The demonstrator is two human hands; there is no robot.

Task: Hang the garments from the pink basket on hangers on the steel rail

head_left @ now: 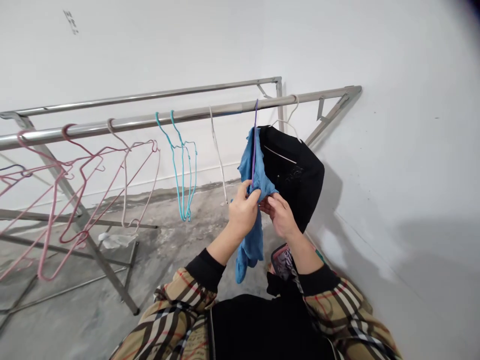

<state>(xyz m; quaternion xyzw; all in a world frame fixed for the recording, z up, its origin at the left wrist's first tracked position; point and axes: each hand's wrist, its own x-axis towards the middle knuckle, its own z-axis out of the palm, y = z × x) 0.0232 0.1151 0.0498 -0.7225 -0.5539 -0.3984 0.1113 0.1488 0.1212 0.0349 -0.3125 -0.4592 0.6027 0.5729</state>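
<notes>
A blue cloth (250, 215) hangs over a purple hanger (255, 145) hooked on the near steel rail (150, 120). My left hand (243, 212) is closed, pinching the cloth and the lower part of the hanger. Close beside it on the right, my right hand (280, 215) has its fingers curled on the edge of the same cloth. A black garment (296, 172) hangs on a white hanger just behind the blue cloth.
Several empty pink hangers (75, 195), two teal hangers (183, 170) and a white hanger (218, 155) hang along the rail to the left. A second rail (150, 95) runs behind. The white wall (393, 175) is close on the right. The floor is bare concrete (168, 250).
</notes>
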